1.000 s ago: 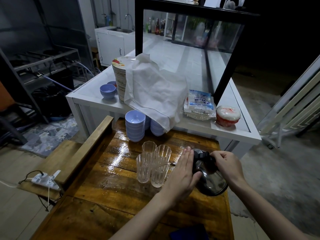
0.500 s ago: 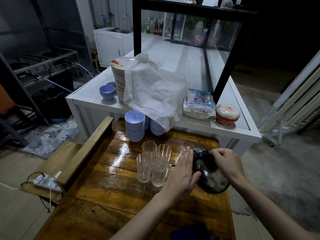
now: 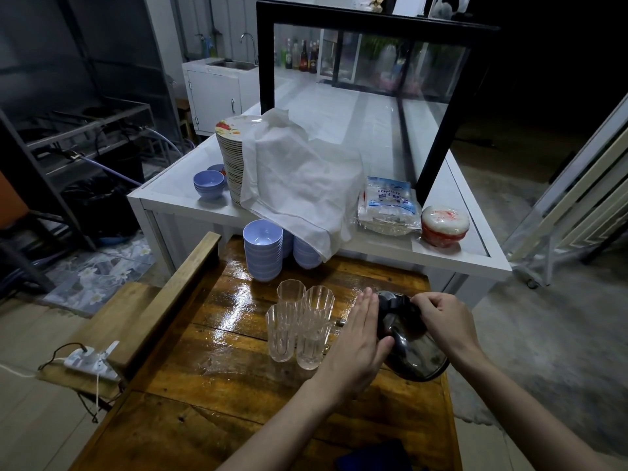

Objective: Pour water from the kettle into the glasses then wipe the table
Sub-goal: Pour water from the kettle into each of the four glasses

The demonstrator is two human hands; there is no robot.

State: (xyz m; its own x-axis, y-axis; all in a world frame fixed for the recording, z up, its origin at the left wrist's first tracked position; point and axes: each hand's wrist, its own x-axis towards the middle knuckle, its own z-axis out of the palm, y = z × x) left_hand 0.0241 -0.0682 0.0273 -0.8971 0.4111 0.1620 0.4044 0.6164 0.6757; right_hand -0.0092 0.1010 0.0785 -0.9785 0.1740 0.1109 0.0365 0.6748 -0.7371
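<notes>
Tilting toward clear ribbed glasses, dark glossy kettle

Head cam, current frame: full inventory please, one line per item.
glasses: four, clear, clustered mid wooden table
kettle: one, dark, tilted toward the glasses
wooden table: one, brown, wet sheen
blue bowls: stacks, pale blue, table's far edge
more bowls: small stack, pale blue, white counter
plates: tall stack, white counter
cloth: one, white, draped over the plates
plastic packet: one, clear and blue, counter
wrapped tub: one, red and white, counter
power strip: one, white, low ledge left
left hand: flat against kettle's side
right hand: gripping kettle's top
</notes>
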